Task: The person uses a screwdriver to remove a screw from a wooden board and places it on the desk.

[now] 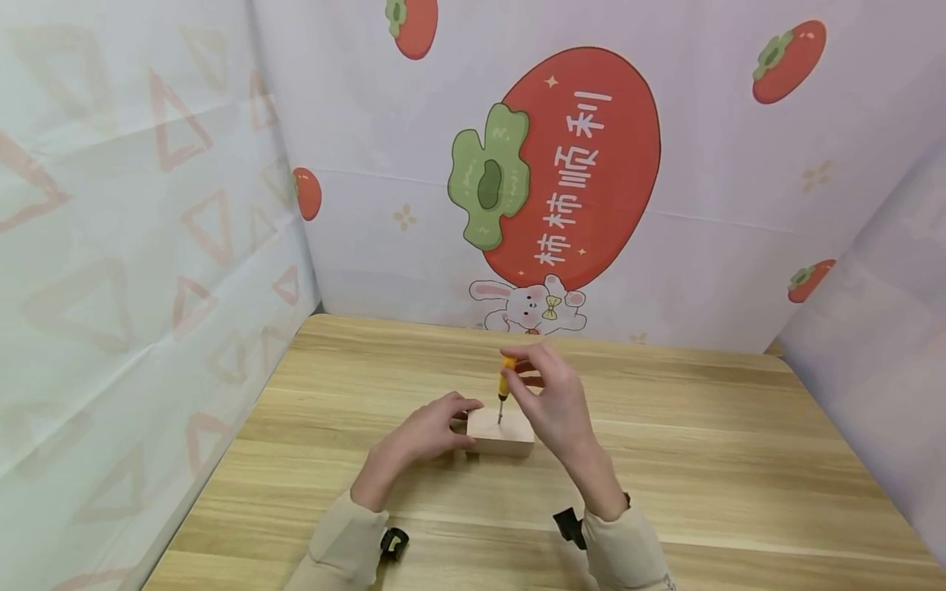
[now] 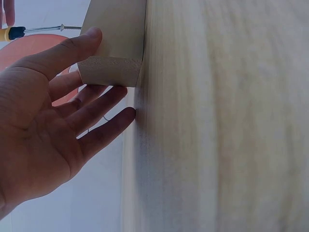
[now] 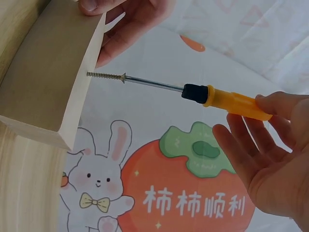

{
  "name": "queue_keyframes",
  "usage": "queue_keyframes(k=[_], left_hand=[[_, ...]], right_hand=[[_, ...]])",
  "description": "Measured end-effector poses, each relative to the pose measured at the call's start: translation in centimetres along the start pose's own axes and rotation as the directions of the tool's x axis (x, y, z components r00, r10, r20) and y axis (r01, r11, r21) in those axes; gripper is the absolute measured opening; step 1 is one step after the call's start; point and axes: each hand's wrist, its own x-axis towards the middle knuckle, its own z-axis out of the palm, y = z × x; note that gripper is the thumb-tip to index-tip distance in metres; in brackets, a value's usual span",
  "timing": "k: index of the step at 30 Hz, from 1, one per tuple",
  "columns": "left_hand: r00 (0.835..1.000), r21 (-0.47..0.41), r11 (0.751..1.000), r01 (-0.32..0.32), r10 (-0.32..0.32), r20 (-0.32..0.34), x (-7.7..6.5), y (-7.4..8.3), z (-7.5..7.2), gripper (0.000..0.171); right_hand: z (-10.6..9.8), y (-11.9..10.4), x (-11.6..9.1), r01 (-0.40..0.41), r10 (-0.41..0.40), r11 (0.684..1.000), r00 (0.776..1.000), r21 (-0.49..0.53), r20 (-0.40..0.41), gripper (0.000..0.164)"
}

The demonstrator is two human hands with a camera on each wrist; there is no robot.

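Note:
A pale wooden block (image 1: 506, 446) lies on the table. My left hand (image 1: 424, 428) grips its left end, thumb on the near side and fingers at the far side and end. My right hand (image 1: 557, 402) pinches the top of the yellow handle of a screwdriver (image 3: 231, 102) between thumb and fingertips. The shaft points down, its tip at the head of a screw (image 3: 107, 76). That screw stands upright on the block's top face, its point at the wood and most of its thread showing. In the left wrist view, the thumb (image 2: 72, 52) presses along the block's side.
The wood-grain table (image 1: 702, 460) runs back to a white cloth backdrop (image 1: 355, 254) with persimmon and rabbit prints. Another cloth wall (image 1: 148, 287) borders the left side. Dark straps with small mounts sit at both wrists, beside beige sleeves (image 1: 343, 538).

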Motion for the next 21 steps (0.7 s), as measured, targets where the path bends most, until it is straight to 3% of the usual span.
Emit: queue_keyframes(k=[4,14,21], left_hand=[[1.000,-0.004,1.000,0.002,-0.002,0.000,-0.01,-0.02,0.03,0.058],[1.000,-0.016,1.000,0.010,-0.010,0.003,-0.10,0.13,-0.12,0.057],[1.000,-0.022,1.000,0.008,-0.008,-0.003,-0.12,0.24,-0.07,0.057]], right_hand=[[0.11,0.18,-0.08,0.017,-0.017,1.000,1.000,0.019,0.020,0.030],[0.25,-0.18,-0.03,-0.041,0.040,0.998,0.999,-0.052,-0.022,0.027],[0.09,-0.25,-0.12,-0.049,0.048,0.995,0.999,-0.089,-0.006,0.032]])
